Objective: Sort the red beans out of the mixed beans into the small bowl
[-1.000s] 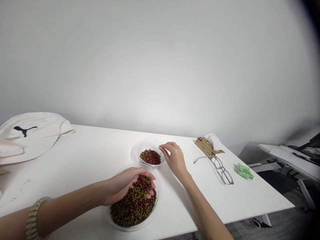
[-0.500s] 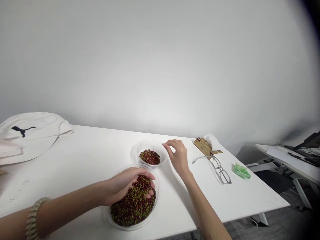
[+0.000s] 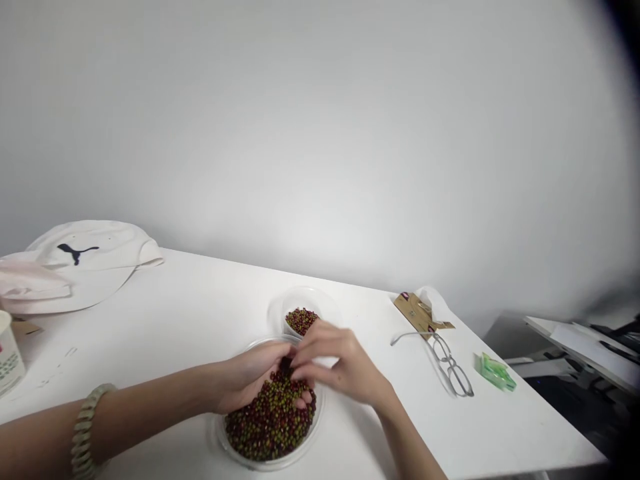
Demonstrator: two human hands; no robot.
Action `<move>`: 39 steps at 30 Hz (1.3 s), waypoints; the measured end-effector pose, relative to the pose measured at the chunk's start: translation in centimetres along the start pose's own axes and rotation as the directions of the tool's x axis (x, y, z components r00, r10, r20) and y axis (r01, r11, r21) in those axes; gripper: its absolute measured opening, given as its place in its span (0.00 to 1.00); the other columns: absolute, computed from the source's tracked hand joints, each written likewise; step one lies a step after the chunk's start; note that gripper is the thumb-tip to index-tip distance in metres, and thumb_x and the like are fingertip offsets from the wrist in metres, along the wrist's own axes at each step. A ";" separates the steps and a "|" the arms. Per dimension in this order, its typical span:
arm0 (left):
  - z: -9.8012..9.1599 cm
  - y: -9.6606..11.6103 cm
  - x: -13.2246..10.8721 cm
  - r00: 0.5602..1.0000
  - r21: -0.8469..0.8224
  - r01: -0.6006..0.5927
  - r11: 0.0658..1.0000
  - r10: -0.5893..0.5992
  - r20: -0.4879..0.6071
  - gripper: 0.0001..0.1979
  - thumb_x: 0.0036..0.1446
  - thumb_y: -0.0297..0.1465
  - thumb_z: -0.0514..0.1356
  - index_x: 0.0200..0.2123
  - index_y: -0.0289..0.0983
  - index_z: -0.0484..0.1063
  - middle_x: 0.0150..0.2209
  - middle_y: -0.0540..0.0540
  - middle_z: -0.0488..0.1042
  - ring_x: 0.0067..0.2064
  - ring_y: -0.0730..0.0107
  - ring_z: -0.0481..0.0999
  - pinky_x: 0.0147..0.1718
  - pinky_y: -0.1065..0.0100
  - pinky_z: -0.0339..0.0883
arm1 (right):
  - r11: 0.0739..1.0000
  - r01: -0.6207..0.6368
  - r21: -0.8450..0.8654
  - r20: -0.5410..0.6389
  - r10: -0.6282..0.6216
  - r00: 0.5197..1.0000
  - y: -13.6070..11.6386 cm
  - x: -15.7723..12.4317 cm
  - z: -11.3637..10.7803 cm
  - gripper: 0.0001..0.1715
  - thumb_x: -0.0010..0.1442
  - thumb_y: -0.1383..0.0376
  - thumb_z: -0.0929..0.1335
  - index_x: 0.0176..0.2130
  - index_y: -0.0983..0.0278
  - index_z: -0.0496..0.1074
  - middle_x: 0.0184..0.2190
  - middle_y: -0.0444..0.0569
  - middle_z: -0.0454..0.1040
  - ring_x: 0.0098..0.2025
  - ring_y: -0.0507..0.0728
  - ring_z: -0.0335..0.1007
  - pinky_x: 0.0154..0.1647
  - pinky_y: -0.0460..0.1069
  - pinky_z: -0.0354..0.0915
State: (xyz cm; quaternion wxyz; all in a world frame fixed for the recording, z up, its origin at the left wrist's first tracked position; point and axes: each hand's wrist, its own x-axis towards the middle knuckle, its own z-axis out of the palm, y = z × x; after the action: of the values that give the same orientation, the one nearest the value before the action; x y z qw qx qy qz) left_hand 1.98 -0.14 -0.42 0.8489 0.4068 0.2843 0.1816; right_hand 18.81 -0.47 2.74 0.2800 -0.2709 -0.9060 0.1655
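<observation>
My left hand [image 3: 250, 373] is cupped, palm up, holding a heap of mixed dark red and green beans [image 3: 287, 393] just above a larger clear round bowl [image 3: 280, 465]. More of the same beans fill that bowl. Over the left palm, my right hand [image 3: 335, 360] has its thumb and fingertips drawn together at the held beans. Its tips are slightly blurred, and what is between them I cannot make out. Behind both hands stands a smaller white bowl [image 3: 320, 299] with mixed beans [image 3: 301, 320] in it, partly covered by the right hand.
On the right lie eyeglasses [image 3: 453, 367], a brown tissue pack [image 3: 417, 313] and a green wrapper [image 3: 496, 372]. To the left are a white cap [image 3: 100, 247], a pink cloth [image 3: 30, 280] and a paper cup [image 3: 9, 357]. A wall [image 3: 320, 133] rises behind the table.
My right hand has moved from the smaller bowl's right rim down and left to the beans in my left palm. The left hand stays cupped. The view has shifted slightly.
</observation>
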 end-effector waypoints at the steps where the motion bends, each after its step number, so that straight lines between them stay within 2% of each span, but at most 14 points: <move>1: 0.0 -0.1 0.1 1.000 -0.010 0.000 1.000 0.000 0.001 0.14 0.50 0.36 0.50 0.27 0.32 0.70 0.26 0.45 0.72 0.31 0.70 0.71 0.36 0.70 0.62 | 0.999 0.037 0.020 0.080 -0.039 0.996 -0.6 0.0 0.3 0.07 0.55 0.64 0.67 0.36 0.61 0.73 0.33 0.44 0.73 0.36 0.52 0.67 0.40 0.47 0.63; 5: 0.3 -0.1 0.2 0.998 -0.051 0.014 0.999 -0.017 -0.067 0.11 0.48 0.34 0.51 0.28 0.33 0.70 0.27 0.46 0.73 0.32 0.70 0.72 0.30 0.73 0.63 | 0.992 0.128 -0.003 0.268 -0.123 0.955 -1.3 0.1 1.5 0.09 0.56 0.64 0.66 0.37 0.64 0.72 0.33 0.47 0.73 0.39 0.53 0.66 0.44 0.47 0.62; 10: 0.2 -0.2 0.6 0.988 -0.056 0.073 0.996 -0.080 -0.132 0.11 0.48 0.35 0.52 0.25 0.33 0.69 0.25 0.46 0.73 0.28 0.72 0.70 0.24 0.75 0.61 | 0.990 0.116 -0.080 0.295 -0.088 0.951 -1.2 -0.1 2.2 0.08 0.59 0.68 0.63 0.34 0.65 0.72 0.34 0.47 0.72 0.39 0.52 0.65 0.43 0.46 0.62; 13: 0.0 -0.4 0.8 0.989 -0.037 0.018 0.999 -0.023 -0.144 0.10 0.48 0.34 0.51 0.25 0.34 0.68 0.22 0.48 0.71 0.26 0.74 0.69 0.24 0.75 0.61 | 0.989 0.101 -0.104 0.225 -0.075 0.971 -1.2 -0.1 2.1 0.09 0.59 0.68 0.62 0.34 0.65 0.72 0.33 0.47 0.72 0.37 0.53 0.63 0.40 0.47 0.62; 16: 0.0 -0.4 0.7 0.999 -0.032 -0.033 0.999 0.032 -0.017 0.13 0.49 0.34 0.50 0.24 0.33 0.69 0.22 0.47 0.70 0.27 0.73 0.70 0.29 0.73 0.62 | 0.992 0.102 -0.075 0.145 -0.091 0.985 -1.1 -0.3 1.6 0.08 0.59 0.69 0.63 0.35 0.65 0.72 0.32 0.47 0.72 0.35 0.53 0.63 0.39 0.48 0.63; 19: 0.1 -0.1 0.4 1.000 -0.014 0.022 1.000 -0.022 0.001 0.13 0.48 0.36 0.51 0.23 0.32 0.69 0.24 0.46 0.71 0.29 0.71 0.70 0.34 0.70 0.62 | 0.995 0.098 -0.014 -0.041 -0.099 0.994 -0.5 -0.6 0.6 0.08 0.58 0.69 0.64 0.36 0.61 0.72 0.32 0.46 0.73 0.35 0.52 0.64 0.37 0.48 0.63; 21: 0.1 0.2 0.0 0.998 0.007 0.048 0.999 -0.048 -0.032 0.12 0.47 0.36 0.53 0.25 0.33 0.69 0.28 0.46 0.72 0.31 0.70 0.70 0.37 0.69 0.62 | 0.999 0.033 -0.032 -0.273 -0.041 0.961 0.4 -0.7 0.1 0.07 0.57 0.68 0.66 0.36 0.60 0.73 0.31 0.45 0.73 0.34 0.53 0.66 0.36 0.49 0.64; 24: 0.2 0.4 -0.3 0.999 0.029 0.031 0.999 -0.030 -0.022 0.10 0.47 0.36 0.55 0.28 0.34 0.70 0.32 0.47 0.71 0.31 0.71 0.69 0.39 0.68 0.61 | 0.975 -0.191 -0.115 -0.538 0.100 0.837 2.4 -0.5 0.2 0.07 0.57 0.66 0.65 0.36 0.59 0.73 0.30 0.47 0.74 0.33 0.55 0.67 0.34 0.50 0.65; 25: 0.2 0.5 -0.3 1.000 0.035 0.024 0.999 -0.024 -0.012 0.10 0.47 0.35 0.55 0.29 0.35 0.70 0.32 0.47 0.71 0.31 0.71 0.69 0.39 0.67 0.61 | 0.955 -0.253 -0.158 -0.521 0.137 0.842 3.0 -0.5 0.4 0.08 0.58 0.67 0.64 0.36 0.60 0.73 0.30 0.47 0.74 0.33 0.55 0.68 0.34 0.50 0.66; 28: 0.2 0.5 -0.3 1.000 0.055 0.011 0.998 -0.011 0.008 0.10 0.48 0.35 0.54 0.28 0.35 0.70 0.29 0.48 0.71 0.30 0.70 0.68 0.37 0.67 0.61 | 0.941 -0.280 -0.190 -0.500 0.153 0.852 4.3 -0.3 0.8 0.07 0.56 0.67 0.66 0.33 0.60 0.74 0.30 0.47 0.74 0.33 0.54 0.68 0.34 0.49 0.66; 31: 0.2 0.5 -0.3 1.000 0.060 0.003 0.998 -0.004 0.017 0.10 0.49 0.35 0.53 0.28 0.35 0.70 0.28 0.48 0.71 0.31 0.69 0.69 0.38 0.67 0.61 | 0.925 -0.324 -0.201 -0.566 0.160 0.808 4.7 -0.4 0.7 0.09 0.59 0.66 0.63 0.38 0.61 0.72 0.34 0.48 0.73 0.37 0.54 0.68 0.39 0.50 0.65; 33: 0.3 0.5 -0.4 1.000 0.070 0.007 0.998 -0.008 0.015 0.11 0.49 0.35 0.53 0.28 0.34 0.70 0.28 0.48 0.71 0.31 0.69 0.69 0.38 0.67 0.60 | 0.908 -0.360 -0.215 -0.601 0.167 0.781 4.9 -0.4 0.6 0.11 0.60 0.65 0.61 0.40 0.62 0.71 0.33 0.50 0.73 0.37 0.56 0.67 0.38 0.51 0.64; 37: 0.4 0.5 -0.5 1.000 0.121 0.016 0.993 -0.017 0.007 0.12 0.49 0.37 0.54 0.27 0.34 0.71 0.26 0.47 0.71 0.31 0.68 0.69 0.39 0.67 0.60 | 0.888 -0.374 -0.267 -0.547 0.180 0.817 5.5 -0.5 0.5 0.07 0.56 0.64 0.65 0.34 0.61 0.74 0.22 0.47 0.72 0.30 0.57 0.64 0.31 0.51 0.63; 39: 0.4 0.5 -0.6 1.000 0.130 0.007 0.991 -0.008 0.012 0.13 0.49 0.37 0.54 0.28 0.34 0.71 0.26 0.47 0.71 0.32 0.67 0.69 0.39 0.67 0.60 | 0.883 -0.380 -0.277 -0.542 0.183 0.820 5.7 -0.6 0.3 0.07 0.56 0.64 0.65 0.35 0.61 0.73 0.23 0.47 0.72 0.31 0.57 0.63 0.33 0.52 0.62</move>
State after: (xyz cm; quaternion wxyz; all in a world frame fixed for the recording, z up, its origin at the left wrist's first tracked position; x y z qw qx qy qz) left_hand 1.73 -0.37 0.35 0.8231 0.4614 0.2916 0.1569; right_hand 21.31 3.67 -0.30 0.4205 -0.4856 -0.7651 -0.0456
